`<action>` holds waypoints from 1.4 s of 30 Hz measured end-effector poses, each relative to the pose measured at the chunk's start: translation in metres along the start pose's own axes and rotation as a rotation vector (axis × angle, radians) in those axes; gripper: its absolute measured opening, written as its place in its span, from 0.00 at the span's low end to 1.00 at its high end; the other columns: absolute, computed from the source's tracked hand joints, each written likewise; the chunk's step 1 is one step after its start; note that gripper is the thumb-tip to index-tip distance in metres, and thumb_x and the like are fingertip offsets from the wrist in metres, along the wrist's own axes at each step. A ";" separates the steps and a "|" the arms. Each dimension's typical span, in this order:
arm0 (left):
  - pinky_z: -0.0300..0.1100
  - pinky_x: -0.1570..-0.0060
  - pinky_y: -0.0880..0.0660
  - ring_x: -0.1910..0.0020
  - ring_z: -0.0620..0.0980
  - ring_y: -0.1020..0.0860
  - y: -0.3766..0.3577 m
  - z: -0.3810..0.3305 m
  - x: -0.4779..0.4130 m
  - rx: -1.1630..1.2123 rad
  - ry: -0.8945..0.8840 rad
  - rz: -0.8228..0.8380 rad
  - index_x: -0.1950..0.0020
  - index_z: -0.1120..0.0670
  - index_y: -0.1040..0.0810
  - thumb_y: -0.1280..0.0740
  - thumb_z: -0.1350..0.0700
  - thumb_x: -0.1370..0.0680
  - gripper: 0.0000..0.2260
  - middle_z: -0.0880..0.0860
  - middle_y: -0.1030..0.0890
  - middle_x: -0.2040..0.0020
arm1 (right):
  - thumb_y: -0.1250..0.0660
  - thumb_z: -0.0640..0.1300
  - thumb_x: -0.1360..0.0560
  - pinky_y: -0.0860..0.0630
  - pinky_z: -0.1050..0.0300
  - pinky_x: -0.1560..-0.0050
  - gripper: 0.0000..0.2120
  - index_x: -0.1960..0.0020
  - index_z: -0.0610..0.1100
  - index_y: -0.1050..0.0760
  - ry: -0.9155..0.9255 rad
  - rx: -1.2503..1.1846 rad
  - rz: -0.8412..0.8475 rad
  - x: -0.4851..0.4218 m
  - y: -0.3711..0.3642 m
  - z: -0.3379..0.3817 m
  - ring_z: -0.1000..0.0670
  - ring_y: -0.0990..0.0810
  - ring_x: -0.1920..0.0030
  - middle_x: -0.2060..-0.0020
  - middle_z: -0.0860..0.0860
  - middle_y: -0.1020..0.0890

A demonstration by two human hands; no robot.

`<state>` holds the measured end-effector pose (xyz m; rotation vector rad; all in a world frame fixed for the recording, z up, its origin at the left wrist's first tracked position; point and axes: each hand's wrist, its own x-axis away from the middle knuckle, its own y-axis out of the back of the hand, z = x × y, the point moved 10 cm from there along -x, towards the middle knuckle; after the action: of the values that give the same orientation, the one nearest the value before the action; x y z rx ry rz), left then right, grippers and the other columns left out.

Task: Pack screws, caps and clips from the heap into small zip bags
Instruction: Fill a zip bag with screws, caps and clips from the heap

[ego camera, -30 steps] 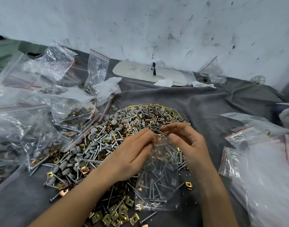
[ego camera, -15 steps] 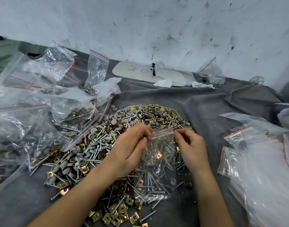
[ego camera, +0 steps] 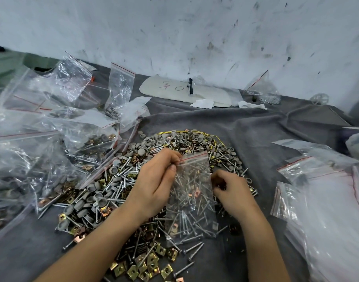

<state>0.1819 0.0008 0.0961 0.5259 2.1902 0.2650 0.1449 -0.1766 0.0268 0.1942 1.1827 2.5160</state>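
The left hand (ego camera: 156, 186) pinches the top corner of the zip bag (ego camera: 192, 192), which stretches from the fingers toward 5 o'clock over the heap (ego camera: 113, 180). At the bag's 3 o'clock, the right hand (ego camera: 233, 192) curls its fingers just beside the edge; I cannot tell whether they hold anything.

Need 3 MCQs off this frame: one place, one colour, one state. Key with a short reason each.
1. The white board lies: A in a box; B inside a drawer; C on the grey cloth, beyond the heap.
2. The held zip bag has a strip that is: A red; B blue; C green.
3. The left hand: A lies flat, idle; B pinches the bag's top corner; C holds a screwdriver.
Key: 1 C, it shows behind the heap; 2 A, a red line runs along the mouth; 3 B, thumb and fingers meet on that corner.
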 end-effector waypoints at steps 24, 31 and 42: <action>0.46 0.53 0.28 0.52 0.51 0.25 -0.036 -0.019 0.009 -0.025 -0.090 0.304 0.52 0.59 0.27 0.46 0.57 0.21 0.09 0.54 0.23 0.50 | 0.33 0.47 0.28 0.25 0.69 0.50 0.08 0.58 0.48 0.15 0.325 -0.870 -0.133 0.013 0.025 0.044 0.57 0.20 0.45 0.49 0.54 0.16; 0.34 0.50 0.29 0.51 0.45 0.24 -0.014 -0.016 0.003 0.004 -0.080 0.092 0.50 0.52 0.30 0.45 0.58 0.22 0.06 0.52 0.23 0.49 | 0.34 0.47 0.23 0.22 0.58 0.46 0.07 0.54 0.54 0.18 0.008 -0.711 -0.539 0.017 0.048 -0.005 0.55 0.19 0.49 0.52 0.55 0.15; 0.29 0.50 0.31 0.50 0.39 0.25 0.007 -0.006 0.001 0.038 -0.054 -0.090 0.50 0.53 0.29 0.44 0.59 0.22 0.06 0.45 0.24 0.51 | 0.32 0.39 0.27 0.35 0.60 0.40 0.03 0.59 0.44 0.22 -0.234 0.088 -0.146 0.000 0.018 -0.030 0.45 0.29 0.38 0.40 0.45 0.26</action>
<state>0.1782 0.0070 0.1017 0.4486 2.1632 0.1589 0.1321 -0.2090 0.0213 0.3980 1.1689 2.2475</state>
